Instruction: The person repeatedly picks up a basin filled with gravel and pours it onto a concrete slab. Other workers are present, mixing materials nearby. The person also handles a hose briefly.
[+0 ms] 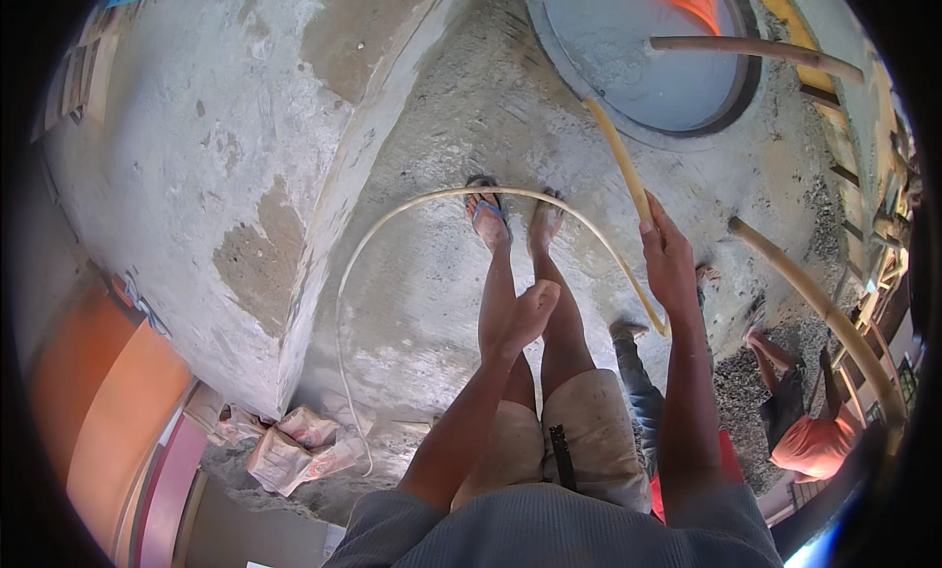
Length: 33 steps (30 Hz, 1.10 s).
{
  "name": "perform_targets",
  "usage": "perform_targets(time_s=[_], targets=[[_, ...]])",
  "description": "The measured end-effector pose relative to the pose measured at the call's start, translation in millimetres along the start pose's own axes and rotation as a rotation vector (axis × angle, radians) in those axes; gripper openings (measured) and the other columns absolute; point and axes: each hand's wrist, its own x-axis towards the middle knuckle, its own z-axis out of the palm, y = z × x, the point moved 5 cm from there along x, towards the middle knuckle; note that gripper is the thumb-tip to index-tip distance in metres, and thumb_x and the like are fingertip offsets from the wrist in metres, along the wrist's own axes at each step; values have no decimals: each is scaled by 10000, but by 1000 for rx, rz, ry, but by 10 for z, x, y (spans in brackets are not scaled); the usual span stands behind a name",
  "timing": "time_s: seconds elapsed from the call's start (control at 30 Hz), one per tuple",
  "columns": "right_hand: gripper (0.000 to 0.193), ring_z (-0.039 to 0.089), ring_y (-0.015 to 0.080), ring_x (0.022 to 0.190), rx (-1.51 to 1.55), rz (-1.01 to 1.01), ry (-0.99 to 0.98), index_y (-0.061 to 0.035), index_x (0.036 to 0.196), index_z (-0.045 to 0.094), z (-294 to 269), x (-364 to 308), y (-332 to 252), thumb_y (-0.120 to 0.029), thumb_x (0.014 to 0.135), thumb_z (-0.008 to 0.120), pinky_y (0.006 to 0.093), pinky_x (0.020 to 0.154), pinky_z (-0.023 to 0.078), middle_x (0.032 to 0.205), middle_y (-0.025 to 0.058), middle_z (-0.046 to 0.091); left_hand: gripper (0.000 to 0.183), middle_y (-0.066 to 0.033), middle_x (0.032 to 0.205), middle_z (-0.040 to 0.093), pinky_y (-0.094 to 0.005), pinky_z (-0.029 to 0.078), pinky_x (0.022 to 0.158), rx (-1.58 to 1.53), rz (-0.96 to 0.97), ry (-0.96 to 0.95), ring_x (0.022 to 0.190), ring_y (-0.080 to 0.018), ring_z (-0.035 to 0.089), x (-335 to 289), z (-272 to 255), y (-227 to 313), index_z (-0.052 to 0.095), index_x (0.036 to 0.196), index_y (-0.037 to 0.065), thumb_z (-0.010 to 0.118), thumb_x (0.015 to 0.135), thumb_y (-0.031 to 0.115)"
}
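A pale yellow hose (pixel 620 154) is gripped in my right hand (pixel 670 258), the fingers wrapped round it. One end of the hose points up at the rim of a round container of greyish water (pixel 643 87). Below the hand the hose bends back and makes a wide loop across the floor past my feet, then runs down toward the left. My left hand (pixel 531 318) is curled closed in front of my legs, apart from the hose. Whether anything is inside its fingers is hidden.
A raised concrete slab (pixel 226 156) borders the wet floor on the left. Crumpled paper sacks (pixel 294 450) lie at the lower left. Poles (pixel 756 48) jut in from the right. A person in an orange top (pixel 814 440) is beside gravel; another person's leg (pixel 640 391) shows near my right arm.
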Motion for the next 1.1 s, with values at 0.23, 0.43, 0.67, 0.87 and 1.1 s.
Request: perform_targets(time_s=[0.23, 0.43, 0.67, 0.87, 1.1], targets=[[355, 614, 340, 879, -219, 18, -525, -211, 1251, 526, 457, -764, 251, -293, 910, 473, 396, 787, 480, 965, 158, 644, 287, -214, 894, 624, -446, 461, 752, 675, -365, 438, 866, -389, 589, -1240, -2029, -1134, 587, 938, 24, 458, 881, 274], [357, 596, 349, 921, -217, -65, -524, -195, 1238, 530, 1110, -175, 512, -305, 904, 466, 403, 812, 466, 1020, 153, 630, 298, -125, 821, 643, -317, 488, 627, 142, -677, 328, 687, -185, 628, -2095, -1759, -1753, 579, 979, 28, 489, 898, 300], [357, 599, 348, 929, -347, -75, -596, -200, 1224, 544, 1451, -46, 559, -336, 915, 427, 416, 825, 463, 993, 149, 638, 313, -98, 929, 617, -300, 487, 635, -232, -686, 340, 816, -180, 617, -1907, -1182, -1639, 551, 1068, 56, 486, 915, 321], [365, 602, 349, 915, -357, -117, -589, -213, 1220, 547, 1745, 119, 521, -355, 913, 409, 429, 815, 467, 958, 150, 644, 298, -88, 938, 605, -313, 496, 641, -276, -648, 395, 791, -175, 609, -2055, -1018, -1760, 553, 1079, 74, 488, 923, 320], [358, 595, 339, 939, -370, -124, -562, -207, 1207, 552, 1974, 414, 536, -344, 908, 409, 431, 822, 463, 989, 153, 634, 259, -72, 917, 601, -313, 495, 643, -308, -774, 445, 817, -166, 603, -2537, -865, -1936, 553, 1073, 114, 490, 928, 319]])
